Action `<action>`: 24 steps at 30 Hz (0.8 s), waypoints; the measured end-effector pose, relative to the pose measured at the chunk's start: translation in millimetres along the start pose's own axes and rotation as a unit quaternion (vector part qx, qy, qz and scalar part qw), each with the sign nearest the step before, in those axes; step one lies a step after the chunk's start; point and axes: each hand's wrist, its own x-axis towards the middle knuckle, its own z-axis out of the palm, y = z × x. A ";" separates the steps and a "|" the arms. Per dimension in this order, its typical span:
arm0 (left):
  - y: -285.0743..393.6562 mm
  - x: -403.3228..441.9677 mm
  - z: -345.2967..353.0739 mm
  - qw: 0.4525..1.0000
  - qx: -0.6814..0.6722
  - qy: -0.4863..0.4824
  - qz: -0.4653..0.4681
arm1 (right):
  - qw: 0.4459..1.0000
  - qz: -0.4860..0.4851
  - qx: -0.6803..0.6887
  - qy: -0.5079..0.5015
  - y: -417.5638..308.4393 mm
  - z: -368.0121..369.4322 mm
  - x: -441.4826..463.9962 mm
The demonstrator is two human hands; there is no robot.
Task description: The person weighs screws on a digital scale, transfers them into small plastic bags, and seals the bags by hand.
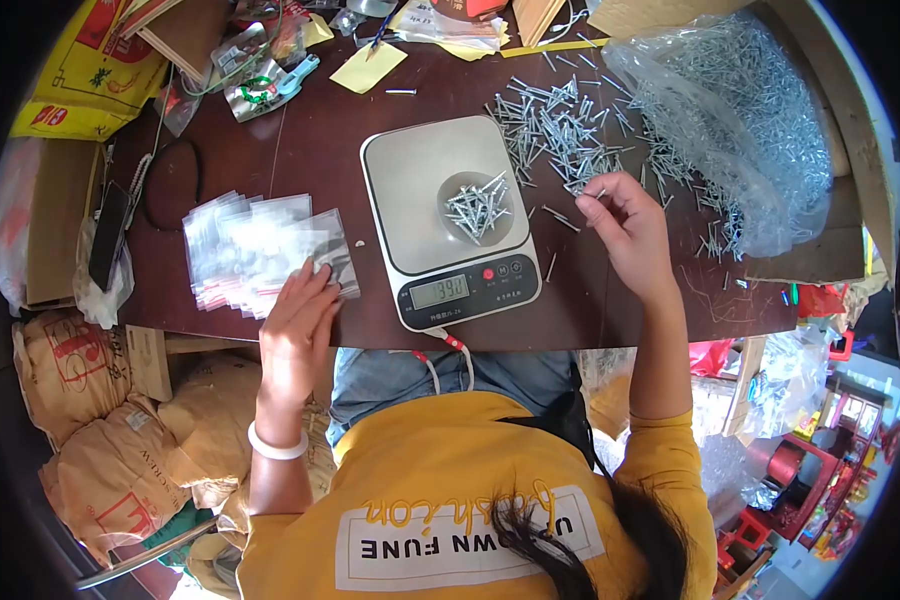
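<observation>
My left hand [298, 305] lies with fingers stretched out on the near right edge of a fanned stack of clear plastic bags [260, 245]. My right hand [630, 225] is raised right of the scale, thumb and forefinger pinched on a screw [601, 192] that is mostly hidden. Between the hands stands a digital kitchen scale [400, 180], its display appearing to read 39.0. On its plate sits a shallow round dish [450, 229] holding a small heap of screws [478, 208]. Beyond my right hand, a loose pile of silver screws [560, 130] spreads over the table.
A large clear bag full of screws [740, 120] lies in an open cardboard box at the right. Stray screws [561, 218] lie beside the scale. A yellow paper note [368, 68], a dark phone [109, 233] and a yellow bag [95, 75] are at the back and left.
</observation>
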 end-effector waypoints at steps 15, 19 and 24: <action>6.0 -1.3 20.3 0.992 -0.089 0.080 -0.034 | 0.986 -0.153 -0.013 -0.073 -56.3 42.7 19.4; 15.5 1.9 7.2 0.991 -0.063 0.110 -0.031 | 0.976 -0.200 -0.003 -0.084 -64.9 47.9 19.8; 34.6 5.9 -11.1 0.988 -0.093 0.124 -0.016 | 0.977 -0.208 -0.004 -0.052 -63.8 39.7 12.1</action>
